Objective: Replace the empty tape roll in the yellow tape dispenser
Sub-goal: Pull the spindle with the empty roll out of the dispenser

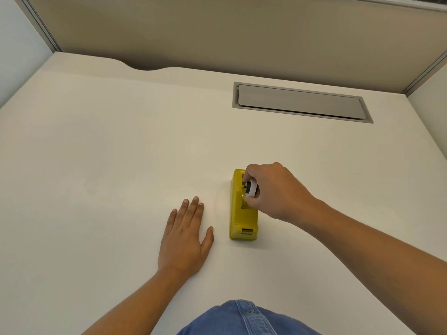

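Note:
The yellow tape dispenser (pixel 242 213) stands on the white desk, right of centre, its cutter end toward me. My right hand (pixel 275 192) reaches over its far half with fingers pinched on a white tape roll (pixel 253 188) with a dark hub, sitting in or just above the dispenser's slot. My left hand (pixel 185 238) lies flat on the desk, palm down, a little left of the dispenser, touching nothing else. The hand hides the far right part of the dispenser.
A grey cable hatch (pixel 301 102) is set flush into the desk at the back right. Beige partition walls (pixel 217 32) close the desk at the back and right. The desk's back edge has a curved notch (pixel 145 68).

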`<action>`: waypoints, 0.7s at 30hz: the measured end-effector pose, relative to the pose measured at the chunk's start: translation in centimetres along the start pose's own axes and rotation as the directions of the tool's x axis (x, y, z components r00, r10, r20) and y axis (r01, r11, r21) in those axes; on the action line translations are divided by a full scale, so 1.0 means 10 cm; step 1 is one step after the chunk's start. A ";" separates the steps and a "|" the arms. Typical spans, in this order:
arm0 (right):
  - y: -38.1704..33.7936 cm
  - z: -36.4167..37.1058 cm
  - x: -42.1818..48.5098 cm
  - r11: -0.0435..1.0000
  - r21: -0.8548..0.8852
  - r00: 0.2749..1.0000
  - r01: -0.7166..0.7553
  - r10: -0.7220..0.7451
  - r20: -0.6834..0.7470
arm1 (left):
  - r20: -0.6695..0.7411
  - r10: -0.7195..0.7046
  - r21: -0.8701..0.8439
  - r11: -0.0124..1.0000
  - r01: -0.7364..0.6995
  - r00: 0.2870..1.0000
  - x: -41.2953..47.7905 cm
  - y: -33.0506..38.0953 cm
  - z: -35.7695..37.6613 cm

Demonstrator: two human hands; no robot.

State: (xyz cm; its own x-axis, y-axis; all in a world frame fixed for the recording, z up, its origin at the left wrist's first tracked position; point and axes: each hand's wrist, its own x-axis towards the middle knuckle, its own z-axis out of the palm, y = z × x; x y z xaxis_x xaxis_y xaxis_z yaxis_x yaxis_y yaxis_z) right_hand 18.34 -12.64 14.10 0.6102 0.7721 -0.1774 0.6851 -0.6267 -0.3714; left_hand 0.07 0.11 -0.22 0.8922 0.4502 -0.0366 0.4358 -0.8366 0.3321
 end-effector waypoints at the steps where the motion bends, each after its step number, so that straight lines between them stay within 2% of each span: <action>1: -0.02 -0.01 -0.07 1.000 0.014 1.000 -0.002 0.002 0.001 | 0.003 -0.001 -0.009 1.000 0.001 1.000 0.00 0.00 -0.01; 4: -0.07 0.00 -0.30 0.999 0.044 1.000 -0.013 0.013 0.016 | -0.007 -0.039 -0.130 0.991 0.038 0.999 0.00 0.08 -0.12; 7: -0.10 0.05 -0.53 0.996 0.078 0.998 -0.030 0.026 0.052 | -0.110 -0.146 -0.428 0.900 0.085 0.983 -0.08 0.33 -0.34; 9: -0.12 0.08 -0.66 0.995 0.092 0.998 -0.031 0.025 0.059 | -0.064 -0.203 -0.648 0.753 0.114 0.977 -0.15 0.55 -0.54; 11: -0.14 0.08 -0.74 0.995 0.094 0.999 -0.022 0.017 0.051 | 0.123 -0.194 -0.808 0.550 0.212 0.973 -0.21 0.76 -0.74; 13: -0.18 0.06 -0.80 0.993 0.118 0.999 -0.014 0.009 0.043 | 0.281 -0.133 -0.875 0.372 0.310 0.951 -0.24 0.90 -0.86; 15: -0.23 0.03 -0.84 0.990 0.142 0.999 -0.015 0.008 0.046 | 0.333 -0.084 -0.905 0.250 0.344 0.939 -0.25 1.00 -0.92; 17: -0.27 0.01 -0.88 0.989 0.145 0.999 -0.013 0.006 0.047 | 0.319 -0.074 -0.921 0.209 0.328 0.945 -0.26 1.04 -0.95; 21: -0.26 -0.05 -0.95 0.991 0.137 1.000 0.011 -0.011 0.000 | 0.321 -0.101 -0.922 0.192 0.335 0.942 -0.26 1.06 -1.00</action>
State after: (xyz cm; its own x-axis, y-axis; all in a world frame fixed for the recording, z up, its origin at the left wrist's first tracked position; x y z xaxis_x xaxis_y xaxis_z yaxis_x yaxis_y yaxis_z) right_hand 10.99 -18.34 17.24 0.6024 0.7791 -0.1736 0.6309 -0.5980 -0.4944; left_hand 1.15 -6.84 12.78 0.8342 0.4085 -0.3704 0.2728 0.2780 0.9210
